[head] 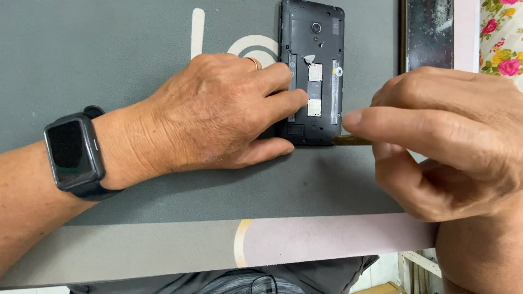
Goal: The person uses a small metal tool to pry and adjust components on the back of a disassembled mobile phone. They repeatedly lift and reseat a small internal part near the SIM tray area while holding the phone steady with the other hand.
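Hands first: left hand (218, 117) is flat on the worktop (109, 54), fingers spread and pressing down on a black smartphone (311, 71) to pin it, thumb tucked along the phone's bottom edge. That wrist has a dark smartwatch (73, 153), and there's a gold ring (254, 61) on one finger. The phone lies face down right under those fingertips, with its back cover already off, so you can see the camera lens up top and the pale card slots down the middle. I can't spot the cover anywhere.

Moving right, the right hand (452, 141) is pinched shut on a thin brownish pry tool (351, 140), tip touching the phone's lower right corner. Looks like it's working at the seam there, though I can't tell if it's actually wedged in. So the shell is open and everything inside looks still in place.

Beyond the right hand there's a dark-framed panel (427, 32) and some floral cloth (501, 38).
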